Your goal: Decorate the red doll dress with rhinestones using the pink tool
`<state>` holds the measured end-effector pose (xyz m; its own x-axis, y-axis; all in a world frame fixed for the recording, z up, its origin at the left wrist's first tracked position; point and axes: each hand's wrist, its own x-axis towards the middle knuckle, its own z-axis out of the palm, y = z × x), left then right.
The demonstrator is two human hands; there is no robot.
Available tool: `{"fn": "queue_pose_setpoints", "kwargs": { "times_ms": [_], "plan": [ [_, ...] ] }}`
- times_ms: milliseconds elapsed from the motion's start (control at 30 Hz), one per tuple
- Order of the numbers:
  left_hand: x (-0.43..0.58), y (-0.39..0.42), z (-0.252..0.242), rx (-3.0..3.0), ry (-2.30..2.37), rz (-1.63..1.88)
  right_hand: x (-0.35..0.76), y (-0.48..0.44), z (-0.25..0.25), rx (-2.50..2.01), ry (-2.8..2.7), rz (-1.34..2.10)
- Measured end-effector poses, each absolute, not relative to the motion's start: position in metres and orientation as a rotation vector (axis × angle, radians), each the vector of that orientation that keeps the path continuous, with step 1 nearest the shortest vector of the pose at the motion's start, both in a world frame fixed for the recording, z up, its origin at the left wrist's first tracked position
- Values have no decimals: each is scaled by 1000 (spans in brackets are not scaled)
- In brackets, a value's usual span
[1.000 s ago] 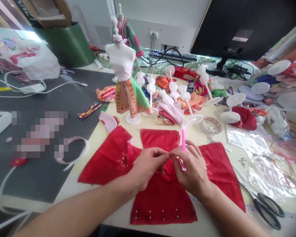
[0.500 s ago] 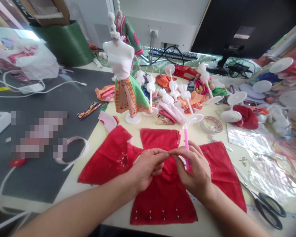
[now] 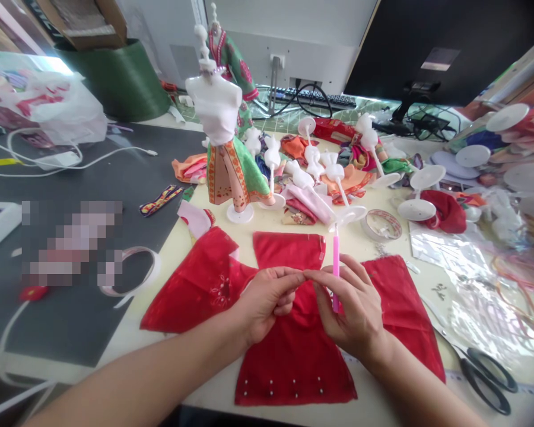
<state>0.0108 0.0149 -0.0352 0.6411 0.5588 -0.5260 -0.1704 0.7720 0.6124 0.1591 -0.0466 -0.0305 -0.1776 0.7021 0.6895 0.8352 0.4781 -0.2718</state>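
A red doll-sized garment (image 3: 293, 356) lies spread on the pale table, its panels fanned to the left, right, back and front. White beads (image 3: 271, 382) dot its front hem. Above the middle of the cloth, my left hand (image 3: 262, 302) is closed in a pinch, its fingertips meeting those of my right hand (image 3: 356, 305). Whatever lies between the fingertips is too small to make out. A slim pink pen-shaped tool (image 3: 336, 255) stands upright between the fingers of my right hand, tip up.
White mini mannequins (image 3: 300, 175) and coloured cloth crowd the back. A dressed mannequin (image 3: 216, 104) stands back left. Scissors (image 3: 485, 370) lie at right, near plastic bags (image 3: 480, 290). Tape rolls (image 3: 382, 225) and a dark mat (image 3: 129, 148) are also there.
The pink tool has shifted slightly and stands a little straighter in my right hand. Both hands stay almost in place, and the garment has not moved.
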Motion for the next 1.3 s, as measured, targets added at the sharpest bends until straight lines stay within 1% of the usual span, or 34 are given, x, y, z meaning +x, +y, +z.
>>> {"fn": "queue_pose_setpoints", "kwargs": {
  "times_ms": [167,300,700,933,1300],
  "plan": [
    [10,15,-35,547,771,438,159,-48,-29,-1264,-1930,-172],
    [11,15,-32,558,776,444,161,-49,-30,-1285,-1824,-75],
    [11,16,-36,566,790,484,166,-50,-28,-1338,-1574,-10],
    [11,20,-30,550,769,518,175,-52,-28,-1305,-1592,156],
    [7,27,-26,552,782,560,182,-52,-21,-1237,-1463,112]
  ]
}}
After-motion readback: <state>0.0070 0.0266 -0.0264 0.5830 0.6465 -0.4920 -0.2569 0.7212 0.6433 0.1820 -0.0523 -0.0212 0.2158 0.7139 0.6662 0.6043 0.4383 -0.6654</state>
